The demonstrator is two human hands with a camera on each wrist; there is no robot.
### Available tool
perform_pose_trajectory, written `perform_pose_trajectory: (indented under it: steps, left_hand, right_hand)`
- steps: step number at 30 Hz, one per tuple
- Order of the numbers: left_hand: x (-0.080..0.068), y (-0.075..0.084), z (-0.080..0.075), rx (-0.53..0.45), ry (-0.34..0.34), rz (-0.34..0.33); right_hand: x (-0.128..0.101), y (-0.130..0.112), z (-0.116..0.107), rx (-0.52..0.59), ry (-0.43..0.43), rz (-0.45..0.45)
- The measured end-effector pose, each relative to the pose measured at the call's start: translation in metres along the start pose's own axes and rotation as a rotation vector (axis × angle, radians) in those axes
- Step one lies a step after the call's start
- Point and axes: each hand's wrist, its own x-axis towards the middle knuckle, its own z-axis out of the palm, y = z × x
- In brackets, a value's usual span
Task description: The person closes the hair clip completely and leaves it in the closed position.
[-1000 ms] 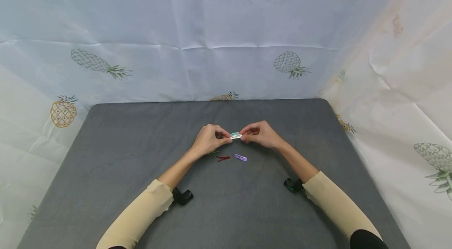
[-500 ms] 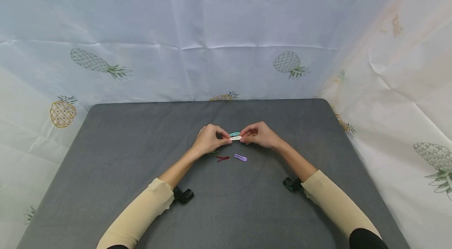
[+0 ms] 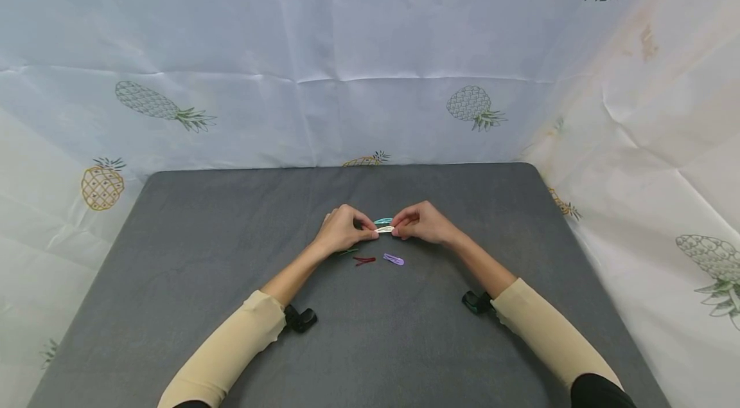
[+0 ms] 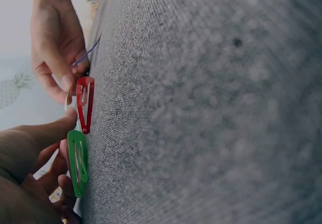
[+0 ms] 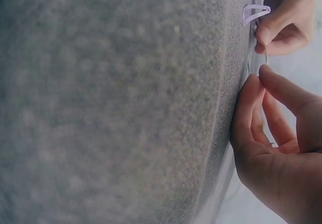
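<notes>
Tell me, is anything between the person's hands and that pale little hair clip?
Nothing visible. The left hand and right hand pinch the pale hair clip directly, one at each end. The teal clip, red clip and purple clip lie beside it.

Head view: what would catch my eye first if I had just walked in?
Two hands, left and right, meet mid-table and pinch the ends of a pale clip, with a teal clip just behind it. On the grey mat in front of them lie a red clip, a purple clip and a green clip. Pineapple-print sheets wall in the table.
</notes>
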Motion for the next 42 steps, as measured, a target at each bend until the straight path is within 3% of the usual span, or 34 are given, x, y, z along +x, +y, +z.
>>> perform_pose_trajectory:
  steps: [42]
  left_hand:
    - [0.002,0.0002,0.0031,0.059,-0.007,-0.015]
  right_hand:
    - [-0.0003,0.0007,0.0024,-0.044,0.019,0.008]
